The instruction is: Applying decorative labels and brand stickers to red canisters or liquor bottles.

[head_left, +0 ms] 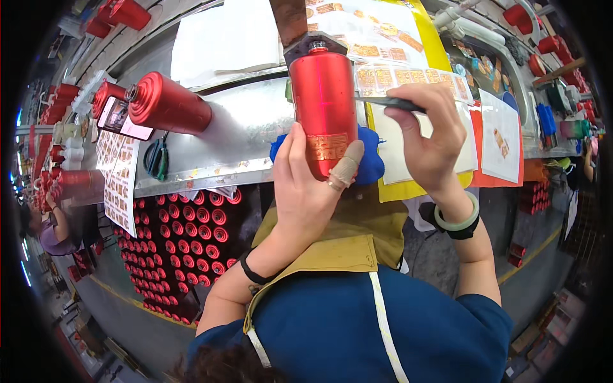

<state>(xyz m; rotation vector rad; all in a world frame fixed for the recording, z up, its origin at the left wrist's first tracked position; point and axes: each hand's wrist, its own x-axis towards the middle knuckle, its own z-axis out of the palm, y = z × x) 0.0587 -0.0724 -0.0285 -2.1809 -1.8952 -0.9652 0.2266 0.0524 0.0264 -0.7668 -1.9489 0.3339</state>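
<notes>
A shiny red bottle (322,96) lies before me with its neck toward a metal bracket (290,22) at the far side. My left hand (303,198) is closed around the bottle's near end, and a beige finger cover sits on its thumb. Beside that thumb a gold patterned decal (324,147) shows on the red surface. My right hand (434,131) pinches dark tweezers (393,102) whose tips point left, close to the bottle's right side. Whether the tips touch it I cannot tell. Under the bottle's near end is a blue cloth (369,159).
Red bottles (171,102) and a phone (124,118) stand at the left, near scissors (155,156). Decal sheets (408,76) lie beyond and right, with white paper (227,41) at the back. Many red bottles (191,230) are racked below the metal table (249,108).
</notes>
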